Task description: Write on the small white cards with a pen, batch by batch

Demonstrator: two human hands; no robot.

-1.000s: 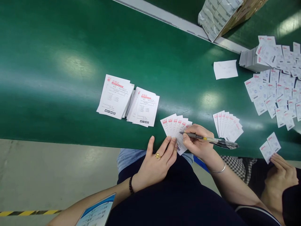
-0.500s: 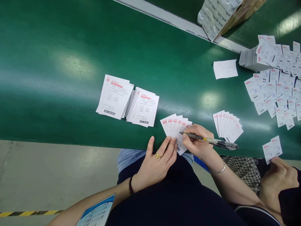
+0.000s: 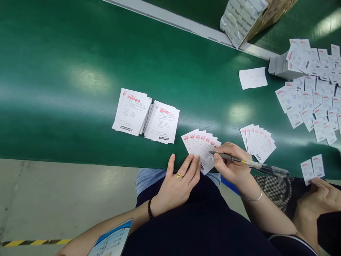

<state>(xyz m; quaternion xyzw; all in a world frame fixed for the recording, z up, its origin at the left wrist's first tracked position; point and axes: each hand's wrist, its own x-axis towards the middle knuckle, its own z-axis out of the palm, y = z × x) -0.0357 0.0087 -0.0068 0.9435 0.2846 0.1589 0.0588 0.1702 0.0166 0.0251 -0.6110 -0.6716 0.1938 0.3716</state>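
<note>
Green tabletop (image 3: pixel 66 64) carries a fan of roughly seven cards (image 3: pixel 205 155) at its near edge. Left hand (image 3: pixel 178 183), fairly wide, steadies it; right hand (image 3: pixel 237 172) pinches one pen (image 3: pixel 255 164), tip at the front card. Seemingly a writing step; the next stroke calls for still cards. Outward: two stacks (image 3: pixel 130 113), another fan (image 3: pixel 262 147) of about seven, one slip (image 3: pixel 253 78), a co-worker's two cards (image 3: pixel 318 165), scattered cards (image 3: pixel 307 101) too overlapped to count.
</note>
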